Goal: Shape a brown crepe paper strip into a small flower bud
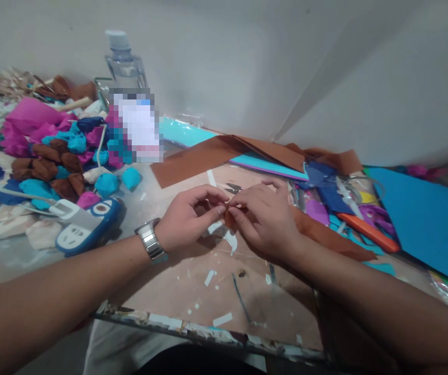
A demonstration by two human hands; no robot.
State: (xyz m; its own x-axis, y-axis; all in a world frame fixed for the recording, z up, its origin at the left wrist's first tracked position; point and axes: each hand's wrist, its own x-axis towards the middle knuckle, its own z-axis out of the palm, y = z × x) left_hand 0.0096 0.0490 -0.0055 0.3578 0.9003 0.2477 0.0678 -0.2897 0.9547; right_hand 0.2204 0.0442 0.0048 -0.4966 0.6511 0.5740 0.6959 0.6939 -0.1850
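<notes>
Over the middle of the table, my left hand (187, 216) and my right hand (265, 216) meet at their fingertips. Between them both pinch a small piece of brown paper (229, 220), mostly covered by the fingers. A metal-banded watch (150, 239) circles my left wrist. Just beyond the fingertips lie the dark tips of what look like scissors (234, 187). A long folded brown paper strip (196, 156) stretches behind my hands, and another brown strip (329, 237) lies beside my right wrist. White scraps (229, 240) rest beneath the hands.
At left, crumpled paper balls (52, 161) in pink, blue and brown lie near a blue-and-white power strip (91, 224) with a plugged-in charger. Behind them stands a clear bottle (126, 67). To the right are an orange-handled cutter (368, 232) and a large blue sheet (431, 219).
</notes>
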